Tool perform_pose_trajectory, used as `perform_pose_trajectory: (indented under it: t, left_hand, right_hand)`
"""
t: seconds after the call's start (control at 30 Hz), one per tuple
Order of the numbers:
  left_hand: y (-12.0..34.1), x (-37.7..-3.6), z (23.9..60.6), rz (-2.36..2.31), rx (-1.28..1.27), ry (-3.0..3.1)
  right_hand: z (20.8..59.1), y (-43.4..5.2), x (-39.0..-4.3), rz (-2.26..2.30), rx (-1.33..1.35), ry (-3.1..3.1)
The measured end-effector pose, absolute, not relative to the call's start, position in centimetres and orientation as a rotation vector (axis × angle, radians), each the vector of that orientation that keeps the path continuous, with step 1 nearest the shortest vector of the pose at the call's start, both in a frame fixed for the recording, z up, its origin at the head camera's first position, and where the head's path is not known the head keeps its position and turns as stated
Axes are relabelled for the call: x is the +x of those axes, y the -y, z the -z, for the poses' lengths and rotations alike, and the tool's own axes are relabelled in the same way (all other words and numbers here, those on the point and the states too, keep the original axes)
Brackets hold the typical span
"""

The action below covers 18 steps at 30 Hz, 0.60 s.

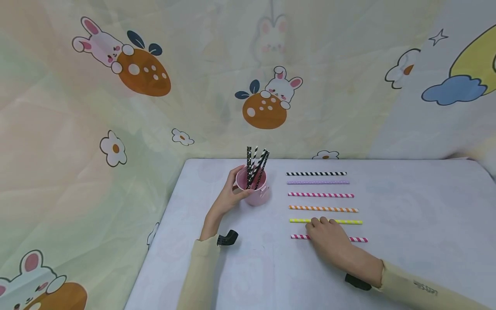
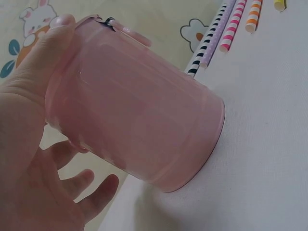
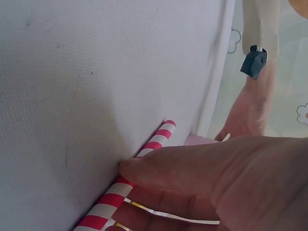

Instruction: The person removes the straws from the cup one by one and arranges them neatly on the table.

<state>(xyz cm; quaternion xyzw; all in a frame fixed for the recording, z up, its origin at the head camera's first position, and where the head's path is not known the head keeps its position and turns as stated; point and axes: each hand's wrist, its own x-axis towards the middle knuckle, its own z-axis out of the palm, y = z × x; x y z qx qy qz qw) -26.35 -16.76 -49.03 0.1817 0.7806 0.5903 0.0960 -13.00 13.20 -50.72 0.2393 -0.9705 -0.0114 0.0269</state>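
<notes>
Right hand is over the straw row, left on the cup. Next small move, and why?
Probably pinch and lift the red straw. The right hand lies over it, thumb touching it in the wrist view, no grip shown yet. The left hand holds the pink cup, which already contains black straws.

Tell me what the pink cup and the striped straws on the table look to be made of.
Pink cup: probably plastic or painted metal, going by its smooth satin wall with faint horizontal ridges and soft sheen. The look leaves it open.

Red-and-white straw: most likely paper, matte, with printed spiral stripes.

Orange-striped straw: same matte spiral look, likely paper too.
</notes>
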Motion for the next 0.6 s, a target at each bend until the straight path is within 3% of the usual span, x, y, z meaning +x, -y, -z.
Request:
perform_pose_trajectory:
  t: [0.37,0.6]
  left_hand:
    - [17.2,-27.6,51.8,-1.753,0.534,-2.346]
    - [17.3,-27.6,52.0,-1.737,0.542,-2.378]
  right_hand:
    - [50.7,-13.5,-13.2,-0.051,0.723,3.011]
    - [48.5,-14.3,-14.5,-0.268,0.682,3.068]
